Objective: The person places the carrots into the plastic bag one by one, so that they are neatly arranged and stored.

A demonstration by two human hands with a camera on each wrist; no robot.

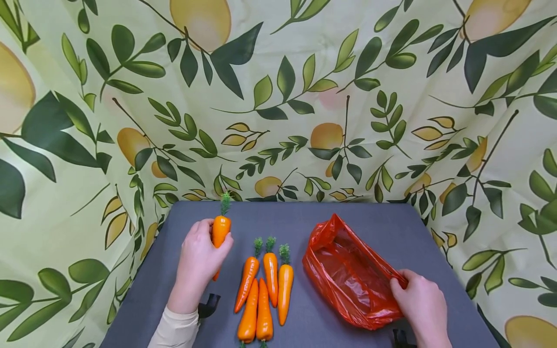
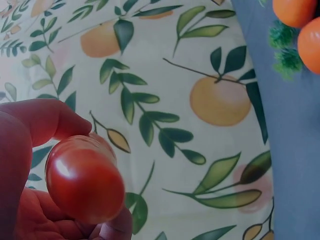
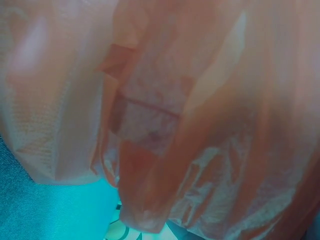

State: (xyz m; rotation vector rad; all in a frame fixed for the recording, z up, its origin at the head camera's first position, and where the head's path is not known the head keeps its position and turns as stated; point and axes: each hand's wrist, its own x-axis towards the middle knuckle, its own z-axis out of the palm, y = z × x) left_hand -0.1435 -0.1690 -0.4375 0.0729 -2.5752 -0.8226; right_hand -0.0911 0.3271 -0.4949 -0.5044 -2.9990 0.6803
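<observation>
My left hand (image 1: 197,261) grips an orange carrot (image 1: 220,229) with a green top, held upright above the grey table (image 1: 383,217). In the left wrist view the carrot's (image 2: 85,177) rounded end shows between my fingers (image 2: 30,125). Several more carrots (image 1: 263,290) lie side by side on the table between my hands. My right hand (image 1: 419,304) pinches the near edge of a red plastic bag (image 1: 348,270), which lies open on the table. The bag's translucent film (image 3: 190,115) fills the right wrist view.
A leaf-and-lemon patterned cloth (image 1: 278,96) hangs behind and on both sides of the table. Two carrot ends (image 2: 300,20) and green tops show at the upper right of the left wrist view.
</observation>
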